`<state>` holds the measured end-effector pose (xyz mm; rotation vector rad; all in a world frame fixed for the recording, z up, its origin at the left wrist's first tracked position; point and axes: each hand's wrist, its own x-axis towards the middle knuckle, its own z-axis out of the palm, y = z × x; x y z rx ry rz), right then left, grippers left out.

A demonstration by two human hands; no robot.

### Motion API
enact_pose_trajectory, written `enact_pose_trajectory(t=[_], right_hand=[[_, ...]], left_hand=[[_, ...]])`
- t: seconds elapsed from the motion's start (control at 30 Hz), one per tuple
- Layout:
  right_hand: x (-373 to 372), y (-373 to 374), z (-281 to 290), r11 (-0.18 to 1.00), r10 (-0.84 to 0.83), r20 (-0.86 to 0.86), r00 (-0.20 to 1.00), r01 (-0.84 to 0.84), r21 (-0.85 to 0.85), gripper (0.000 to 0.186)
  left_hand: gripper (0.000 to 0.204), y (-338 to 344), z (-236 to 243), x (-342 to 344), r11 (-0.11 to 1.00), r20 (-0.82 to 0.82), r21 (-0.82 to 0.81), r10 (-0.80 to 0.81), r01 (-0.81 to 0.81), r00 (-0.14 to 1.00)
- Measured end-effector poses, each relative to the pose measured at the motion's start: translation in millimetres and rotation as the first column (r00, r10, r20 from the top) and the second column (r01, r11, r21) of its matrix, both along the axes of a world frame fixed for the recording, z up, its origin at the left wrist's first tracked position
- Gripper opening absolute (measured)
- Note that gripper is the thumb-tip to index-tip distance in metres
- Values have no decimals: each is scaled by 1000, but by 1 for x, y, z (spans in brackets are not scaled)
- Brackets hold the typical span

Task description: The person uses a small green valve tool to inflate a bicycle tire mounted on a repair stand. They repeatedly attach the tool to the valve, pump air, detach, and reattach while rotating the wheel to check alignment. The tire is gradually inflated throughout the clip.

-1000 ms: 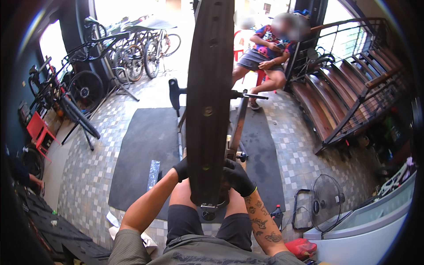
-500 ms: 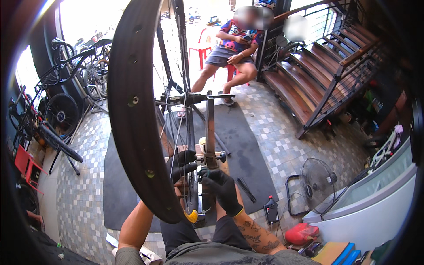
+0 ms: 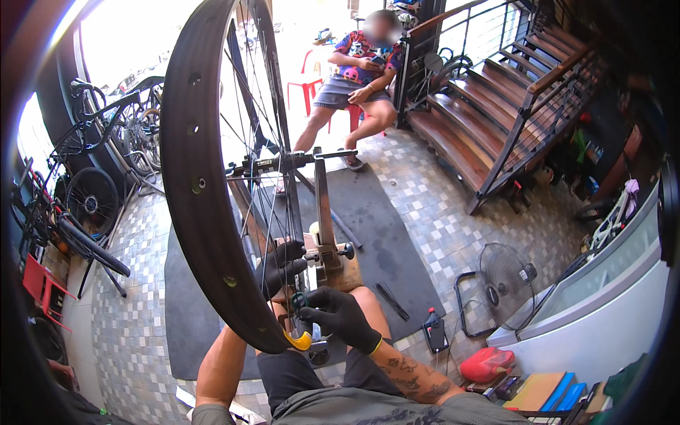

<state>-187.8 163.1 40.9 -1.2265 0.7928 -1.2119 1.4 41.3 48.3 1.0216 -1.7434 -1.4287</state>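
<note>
A black wheel [image 3: 185,177] with a wide rim and many spokes stands upright in a metal truing stand [image 3: 324,212]. My gloved left hand [image 3: 282,265] is among the lower spokes behind the rim, fingers curled round them and partly hidden. My gloved right hand [image 3: 333,315] is below it, pinching a small round green spoke wrench [image 3: 299,302] at the spokes near the rim. A yellow piece [image 3: 299,341] sits at the bottom of the rim. The stand's wooden base [image 3: 343,273] is by my knees, on a dark mat [image 3: 382,234].
A person [image 3: 354,78] sits on a red stool ahead. Bikes [image 3: 92,205] line the left; wooden stairs [image 3: 482,120] rise at right. A fan [image 3: 506,283], white chest appliance [image 3: 588,333], red container [image 3: 487,367] and phone [image 3: 435,334] are at lower right.
The view has turned, so the rim, central and edge-on before, now appears further left with its spokes showing. My right hand has moved lower with the green wrench.
</note>
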Motion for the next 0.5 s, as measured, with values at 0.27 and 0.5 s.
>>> enact_pose_trajectory(t=[0.27, 0.5], right_hand=[[-2, -7, 0, 989, 116, 35, 993, -119, 83, 19], [-3, -15, 2, 982, 129, 51, 990, -135, 130, 18]], left_hand=[[67, -4, 3, -4, 999, 9, -34, 15, -14, 1000], [68, -8, -10, -2, 981, -34, -192, -41, 34, 999]])
